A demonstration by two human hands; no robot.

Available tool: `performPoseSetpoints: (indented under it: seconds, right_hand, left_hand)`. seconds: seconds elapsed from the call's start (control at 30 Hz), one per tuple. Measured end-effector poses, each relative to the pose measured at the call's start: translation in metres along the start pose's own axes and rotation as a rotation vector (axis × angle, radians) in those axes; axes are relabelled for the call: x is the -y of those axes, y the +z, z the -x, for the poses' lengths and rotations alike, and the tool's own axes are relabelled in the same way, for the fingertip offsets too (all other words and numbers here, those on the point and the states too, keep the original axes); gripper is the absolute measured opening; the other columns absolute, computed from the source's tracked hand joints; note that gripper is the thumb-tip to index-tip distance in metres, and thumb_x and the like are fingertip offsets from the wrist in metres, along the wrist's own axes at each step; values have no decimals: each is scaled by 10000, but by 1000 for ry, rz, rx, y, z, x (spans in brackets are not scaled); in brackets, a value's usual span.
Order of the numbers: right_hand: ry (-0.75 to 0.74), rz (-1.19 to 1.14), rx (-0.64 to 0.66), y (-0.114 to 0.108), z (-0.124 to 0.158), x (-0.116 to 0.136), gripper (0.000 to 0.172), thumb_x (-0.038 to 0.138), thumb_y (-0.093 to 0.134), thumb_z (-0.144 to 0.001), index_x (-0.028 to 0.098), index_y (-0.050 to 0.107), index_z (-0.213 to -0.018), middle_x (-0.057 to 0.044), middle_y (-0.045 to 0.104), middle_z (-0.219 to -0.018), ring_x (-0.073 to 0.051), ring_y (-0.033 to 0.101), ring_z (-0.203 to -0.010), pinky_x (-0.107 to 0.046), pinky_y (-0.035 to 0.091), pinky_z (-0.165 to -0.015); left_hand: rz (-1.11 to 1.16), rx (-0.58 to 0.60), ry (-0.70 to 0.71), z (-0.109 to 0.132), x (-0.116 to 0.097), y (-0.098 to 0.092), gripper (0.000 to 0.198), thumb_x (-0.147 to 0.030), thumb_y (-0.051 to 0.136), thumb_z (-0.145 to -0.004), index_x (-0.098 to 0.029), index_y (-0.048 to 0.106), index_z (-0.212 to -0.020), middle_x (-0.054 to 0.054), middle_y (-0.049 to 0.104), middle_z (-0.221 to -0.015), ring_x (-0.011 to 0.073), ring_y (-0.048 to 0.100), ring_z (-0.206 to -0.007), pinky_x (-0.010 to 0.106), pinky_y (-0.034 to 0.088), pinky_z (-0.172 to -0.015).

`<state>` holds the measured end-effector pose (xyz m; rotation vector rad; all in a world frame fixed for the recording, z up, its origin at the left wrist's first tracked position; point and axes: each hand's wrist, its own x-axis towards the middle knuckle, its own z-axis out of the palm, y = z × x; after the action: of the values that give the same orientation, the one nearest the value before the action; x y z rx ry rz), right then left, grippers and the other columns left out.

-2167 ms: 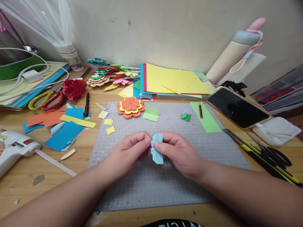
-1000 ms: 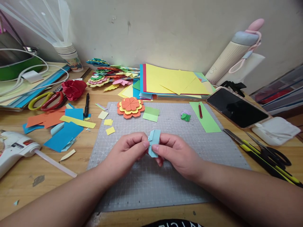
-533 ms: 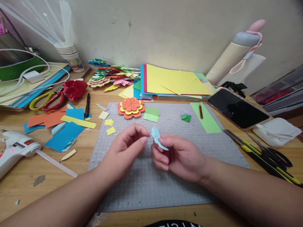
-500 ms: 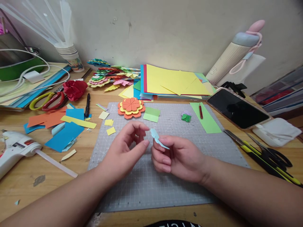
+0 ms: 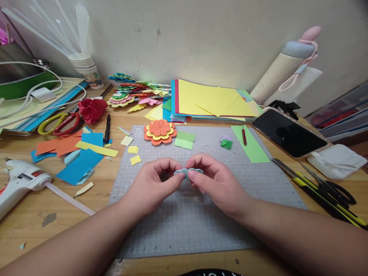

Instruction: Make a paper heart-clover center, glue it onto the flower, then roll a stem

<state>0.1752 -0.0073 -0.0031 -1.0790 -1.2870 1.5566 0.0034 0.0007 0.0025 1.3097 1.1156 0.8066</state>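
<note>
A small light blue paper piece [image 5: 188, 172] with a scalloped edge is pinched between both hands above the grey cutting mat [image 5: 184, 234]. My left hand [image 5: 158, 180] grips its left end between thumb and fingers. On its other side, the thumb and fingers of my right hand [image 5: 220, 182] are closed on it. Fingers cover part of the paper. Beyond the hands on the mat lie an orange and yellow layered paper flower [image 5: 160, 131], a folded light green paper [image 5: 184, 140] and a dark green paper piece [image 5: 227, 144].
Yellow paper squares [image 5: 135, 159] lie left on the mat. A glue gun [image 5: 25, 180], blue paper scraps [image 5: 79, 166] and red-handled scissors [image 5: 67, 123] are at left. Right are a utility knife [image 5: 313, 189], black scissors [image 5: 336, 189] and a phone [image 5: 289, 132]. Coloured sheets [image 5: 212, 97] are stacked behind.
My left hand has moved right and closed on the light blue paper. The paper, slanted in my right hand before, is now held level between both hands.
</note>
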Motion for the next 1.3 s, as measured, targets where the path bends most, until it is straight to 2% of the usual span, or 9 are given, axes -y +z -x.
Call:
performPoseSetpoints:
  seconds: [0.13, 0.3, 0.47, 0.63, 0.83, 0.93, 1.07, 1.2, 1.3]
  right_hand:
    - [-10, 107, -9, 0, 0, 1, 131, 306, 629, -830, 190, 574, -800, 36, 508, -668, -99, 417, -565, -252, 331, -524]
    - [10, 101, -1, 1, 1, -1, 139, 313, 631, -815, 191, 569, -792, 36, 505, -688, -103, 423, -574, -256, 340, -537]
    - [-48, 158, -1, -1, 0, 0, 132, 284, 610, -824, 191, 579, -735, 25, 513, -673, -125, 440, -622, -273, 361, -587]
    - [-53, 154, 37, -1, 1, 2, 196, 253, 606, -807, 191, 530, -637, 30, 487, -626, -123, 426, -609, -277, 345, -587]
    - [-65, 104, 56, -1, 2, 4, 189, 214, 593, -793, 190, 521, -619, 34, 477, -612, -120, 415, -597, -274, 332, -576]
    - [-40, 79, 71, -2, 2, 4, 184, 219, 597, -793, 186, 522, -629, 35, 479, -619, -111, 411, -587, -268, 328, -569]
    - [-14, 85, 74, -1, 2, 1, 174, 288, 601, -831, 191, 529, -705, 41, 483, -633, -108, 430, -570, -263, 343, -557]
    - [19, 57, 8, -2, 0, -4, 191, 346, 586, -872, 198, 533, -763, 48, 501, -599, -113, 461, -562, -263, 370, -570]
    - [12, -5, -35, -3, -1, -6, 195, 364, 593, -878, 199, 544, -785, 43, 523, -621, -113, 477, -582, -263, 389, -593]
  left_hand:
    - [20, -4, 34, 0, 2, 0, 156, -309, 677, -759, -175, 598, -775, -14, 592, -723, 128, 542, -679, 253, 433, -637]
    - [-21, -19, 57, 0, 0, 0, 145, -283, 650, -774, -170, 577, -720, -16, 569, -702, 122, 524, -671, 256, 427, -649]
    - [-93, -13, 73, 1, -1, -1, 119, -277, 615, -796, -179, 574, -741, -14, 567, -712, 132, 522, -685, 262, 418, -648]
    - [-228, 25, 162, 2, 1, -2, 140, -264, 592, -820, -183, 570, -709, -5, 585, -713, 142, 533, -701, 276, 415, -679]
    - [-144, 139, 110, 3, 2, -3, 180, -314, 575, -844, -178, 557, -727, -13, 550, -699, 134, 501, -676, 259, 396, -633]
    - [-159, 159, 137, 5, 0, -5, 191, -314, 563, -859, -174, 556, -729, -18, 524, -690, 129, 480, -669, 256, 380, -626]
    - [-135, 110, 148, 3, -1, -5, 199, -317, 568, -861, -173, 554, -724, -15, 531, -704, 129, 481, -679, 259, 385, -641]
    - [-6, 22, 70, -2, 2, -4, 173, -339, 597, -837, -177, 573, -782, -15, 542, -729, 124, 483, -671, 252, 402, -634]
    - [54, 11, 36, -4, 2, -3, 171, -325, 644, -797, -174, 570, -768, -23, 542, -717, 115, 484, -647, 242, 405, -618]
